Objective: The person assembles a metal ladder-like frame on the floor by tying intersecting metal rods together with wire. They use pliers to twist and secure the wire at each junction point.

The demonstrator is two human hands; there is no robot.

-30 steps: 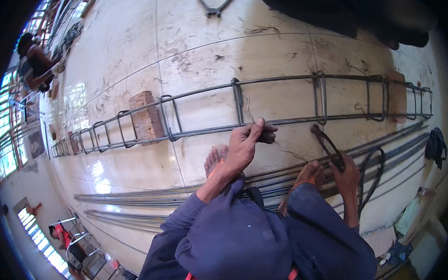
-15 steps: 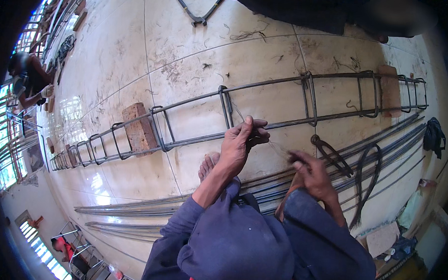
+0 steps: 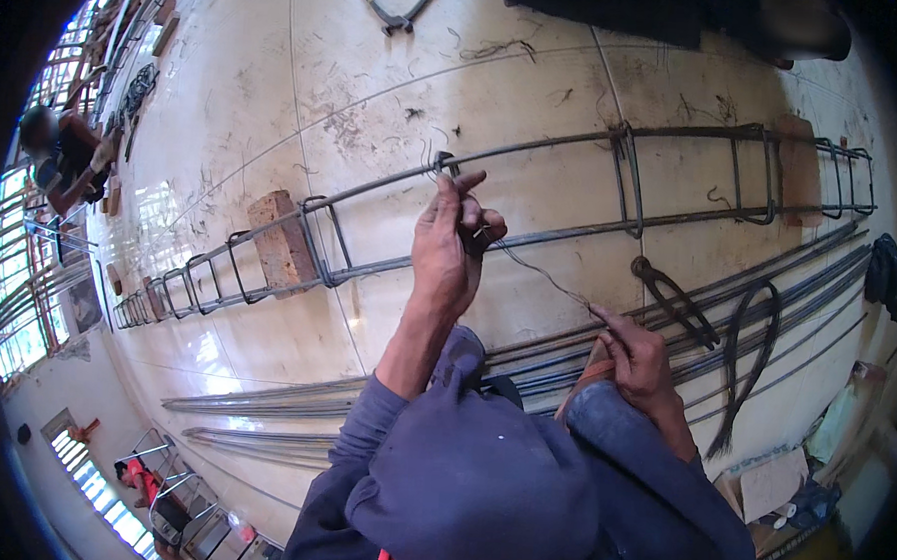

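Observation:
A long steel rebar cage (image 3: 565,142) lies across the floor in front of me, its rods joined by square stirrups. My left hand (image 3: 452,238) is over the cage beside one stirrup (image 3: 444,163), thumb and fingers pinched together with thin wire between them. From there a strand of tie wire (image 3: 544,273) runs slackly to the right. Its other end is pinched in the fingertips of my right hand (image 3: 637,363), lower and nearer my knee. Just right of that hand, dark pincers (image 3: 673,302) rest on the floor rods.
Bricks (image 3: 282,243) prop the cage. Loose steel rods (image 3: 273,400) lie near me. A looped wire bundle (image 3: 748,358) lies right; other pincers (image 3: 395,19) lie far off. One person (image 3: 68,158) crouches at far left, another (image 3: 144,482) is lower left; dark clothing (image 3: 620,12) shows at the top.
My left hand has moved up and slightly left, closer to the stirrup. My right hand has shifted slightly down and right, and the wire between them now shows clearly. The view has also shifted slightly.

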